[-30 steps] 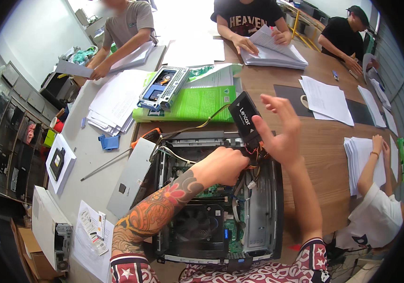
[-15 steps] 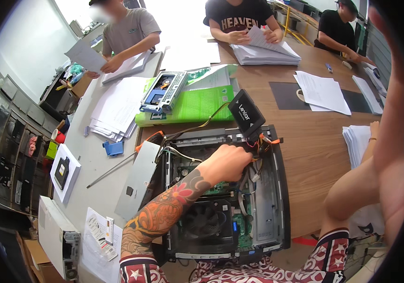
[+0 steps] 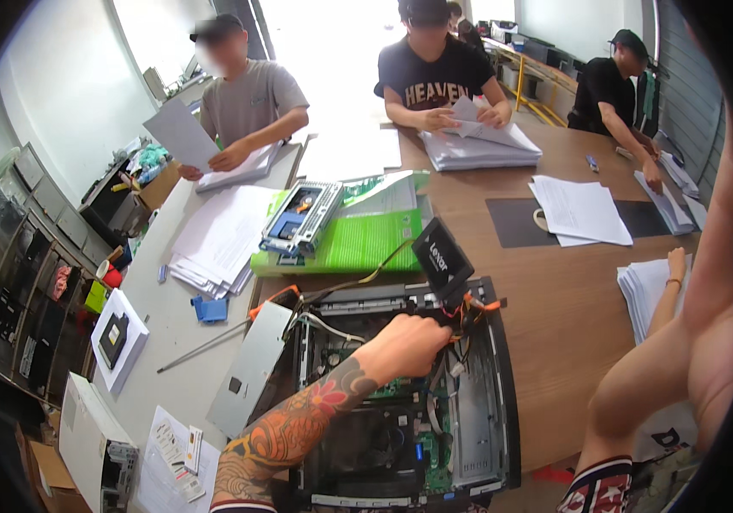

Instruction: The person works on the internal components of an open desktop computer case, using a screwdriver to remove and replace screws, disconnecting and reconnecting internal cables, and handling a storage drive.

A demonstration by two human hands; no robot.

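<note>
My left hand (image 3: 409, 344), at the end of a tattooed forearm, is closed over an opened desktop computer case (image 3: 510, 385). Its fingertips are hidden, beside a bundle of coloured cables (image 3: 462, 323); what they hold, if anything, cannot be made out. Just beyond the hand, a black solid-state drive (image 3: 443, 259) stands tilted at the case's far edge, with cables beside it. Inside the case lie a black fan housing (image 3: 362, 445) and a green circuit board (image 3: 439, 466). My right arm (image 3: 696, 342) is raised along the right side, its hand out of view.
A metal drive bracket (image 3: 302, 215) rests on a green package (image 3: 332, 250) beyond the case. A metal panel (image 3: 251, 368), long screwdriver (image 3: 204, 346) and blue plastic part (image 3: 210, 309) lie left. Co-workers handle paper stacks (image 3: 482, 152); another person's hand (image 3: 676, 259) touches papers at right.
The view has tilted up, so the table sits lower in the picture. My left hand stays closed at the cables. My raised right hand has gone out at the upper right.
</note>
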